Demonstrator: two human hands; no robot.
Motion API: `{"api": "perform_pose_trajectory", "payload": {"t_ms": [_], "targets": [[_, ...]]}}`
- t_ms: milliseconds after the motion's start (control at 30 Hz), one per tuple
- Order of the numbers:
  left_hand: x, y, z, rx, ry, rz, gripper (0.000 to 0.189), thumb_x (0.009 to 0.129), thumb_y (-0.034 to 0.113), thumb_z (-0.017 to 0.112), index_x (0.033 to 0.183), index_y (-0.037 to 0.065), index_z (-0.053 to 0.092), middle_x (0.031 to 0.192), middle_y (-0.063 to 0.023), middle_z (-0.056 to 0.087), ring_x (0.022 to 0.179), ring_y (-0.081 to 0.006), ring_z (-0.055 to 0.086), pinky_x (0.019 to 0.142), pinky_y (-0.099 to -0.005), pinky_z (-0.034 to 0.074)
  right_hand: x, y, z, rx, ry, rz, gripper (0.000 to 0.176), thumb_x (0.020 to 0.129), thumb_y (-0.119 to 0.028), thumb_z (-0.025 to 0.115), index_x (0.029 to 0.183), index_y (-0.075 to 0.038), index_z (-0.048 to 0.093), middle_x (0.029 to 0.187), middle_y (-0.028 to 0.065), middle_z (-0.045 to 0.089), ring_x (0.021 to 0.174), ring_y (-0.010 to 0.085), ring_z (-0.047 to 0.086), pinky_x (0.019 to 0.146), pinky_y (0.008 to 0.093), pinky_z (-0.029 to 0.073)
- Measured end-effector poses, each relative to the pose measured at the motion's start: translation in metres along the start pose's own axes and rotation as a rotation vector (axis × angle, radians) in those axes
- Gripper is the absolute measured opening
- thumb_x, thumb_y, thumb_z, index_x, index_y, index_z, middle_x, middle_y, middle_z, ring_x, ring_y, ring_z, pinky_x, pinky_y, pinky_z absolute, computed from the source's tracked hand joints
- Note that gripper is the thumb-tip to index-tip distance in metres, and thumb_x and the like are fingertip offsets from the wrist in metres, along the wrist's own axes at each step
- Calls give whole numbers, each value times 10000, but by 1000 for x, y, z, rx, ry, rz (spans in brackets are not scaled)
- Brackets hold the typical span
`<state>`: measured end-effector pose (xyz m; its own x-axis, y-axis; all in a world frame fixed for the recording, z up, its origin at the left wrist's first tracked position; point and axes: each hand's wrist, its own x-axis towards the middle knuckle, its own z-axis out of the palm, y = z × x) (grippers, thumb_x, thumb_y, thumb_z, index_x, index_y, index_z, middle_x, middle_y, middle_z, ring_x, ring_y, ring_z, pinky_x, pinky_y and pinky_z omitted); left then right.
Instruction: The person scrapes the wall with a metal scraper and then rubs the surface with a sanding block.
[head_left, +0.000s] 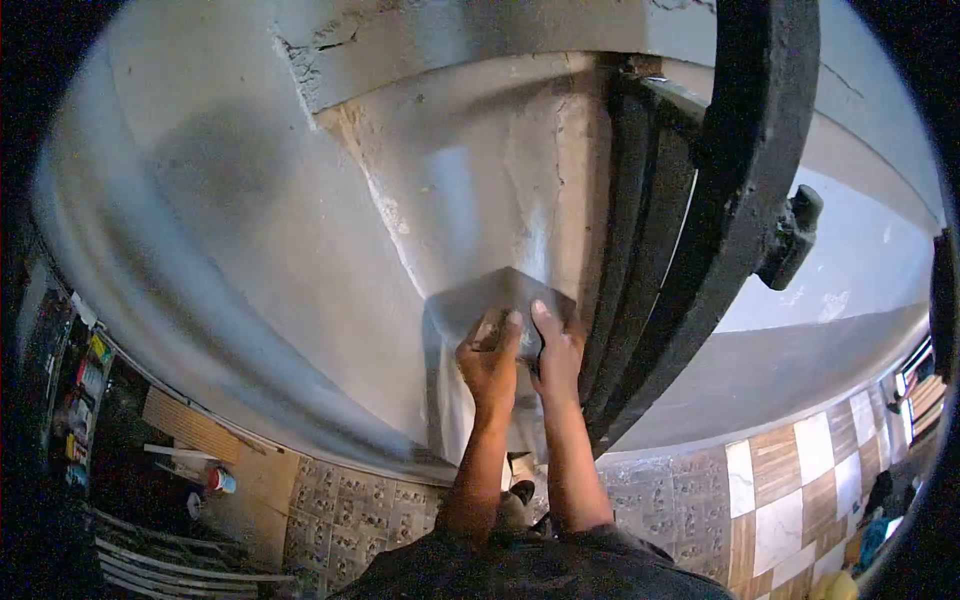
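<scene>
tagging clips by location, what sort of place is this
Probably a room indoors, perhaps under repair: a cracked, chipped wall, a dark, metal-looking frame beside it, and a tiled floor below.

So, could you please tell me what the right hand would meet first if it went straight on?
Probably the dark surface ahead of the right hand, then the wall; depth is unclear, so hand and surface may already touch.
</scene>
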<state>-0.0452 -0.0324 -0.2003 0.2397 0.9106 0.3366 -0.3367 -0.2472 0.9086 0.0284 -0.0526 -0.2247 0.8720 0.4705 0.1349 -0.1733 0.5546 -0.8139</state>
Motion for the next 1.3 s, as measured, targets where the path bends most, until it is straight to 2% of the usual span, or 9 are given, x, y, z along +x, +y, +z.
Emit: {"api": "perform_pose_trajectory", "payload": {"t_ms": [67, 100, 233, 333, 367, 567, 633, 1067, 1300], "targets": [[4, 19, -2, 51, 2, -18, 298, 818, 243, 678, 903, -36, 620, 767, -18, 596, 726, -98, 518, 678, -242, 427, -4, -33, 13, -10, -92, 82, 591, 786, -325, 672, 1203, 46, 477, 1157, 158, 542, 1033, 242, 523, 909, 335, 402], [9, 24, -2, 94, -1, -27, 297, 821, 245, 673, 887, -39, 616, 737, -3, 578, 694, -81, 497, 651, -230, 418, 7, -13, 6, -107, -56, -32, 557, 783, -311, 679, 1172, 44, 496, 1134, 144, 548, 1007, 235, 526, 888, 327, 410], [5, 7, -5, 152, -24, -74, 311, 840, 259, 649, 879, -48, 618, 724, -1, 580, 675, -75, 490, 631, -231, 412, -7, -14, -4, 26, -55, 164, 517, 786, -272, 684, 1157, 42, 507, 1115, 127, 559, 1000, 218, 522, 900, 319, 396], [-1, 3, 2, 119, 21, -40, 300, 847, 249, 637, 892, -48, 626, 754, -16, 605, 691, -81, 509, 641, -239, 421, -7, 3, -10, -58, -40, 17, 509, 791, -267, 678, 1159, 39, 507, 1108, 124, 563, 999, 219, 520, 917, 323, 383], [-5, 6, 3, 116, 29, -53, 300, 847, 249, 637, 892, -48, 626, 754, -16, 605, 691, -81, 509, 641, -239, 421, -10, -5, -9, -3, -43, 138, 506, 792, -264, 676, 1161, 38, 507, 1109, 125, 562, 995, 229, 520, 920, 329, 380], [-5, -8, 8, 56, 132, 74, 267, 848, 204, 631, 914, -55, 632, 802, -36, 633, 717, -86, 535, 640, -243, 436, -9, 1, -15, -147, -49, 30, 431, 793, -253, 677, 1095, 29, 553, 1069, 113, 577, 970, 209, 528, 892, 322, 392], [-2, -7, 8, 41, 136, -14, 306, 808, 224, 688, 923, -54, 631, 851, -50, 632, 774, -105, 538, 736, -254, 439, 1, -7, -8, -134, -75, -2, 405, 791, -243, 680, 1070, 26, 565, 1043, 105, 587, 948, 198, 536, 882, 317, 397], [-6, -7, 3, 235, 159, 110, 294, 851, 166, 615, 1015, -78, 611, 848, -125, 657, 760, -158, 583, 709, -277, 461, -8, 4, -10, -132, -79, -13, 320, 816, -177, 649, 1061, 17, 582, 1001, 82, 607, 873, 172, 563, 821, 293, 431], [-1, -3, 3, 154, 129, 52, 317, 831, 207, 653, 984, -69, 624, 938, -130, 647, 867, -172, 577, 799, -288, 442, -6, -7, -4, -112, -107, -61, 269, 821, -158, 644, 1012, 22, 587, 976, 76, 605, 893, 168, 552, 822, 296, 431]]}}
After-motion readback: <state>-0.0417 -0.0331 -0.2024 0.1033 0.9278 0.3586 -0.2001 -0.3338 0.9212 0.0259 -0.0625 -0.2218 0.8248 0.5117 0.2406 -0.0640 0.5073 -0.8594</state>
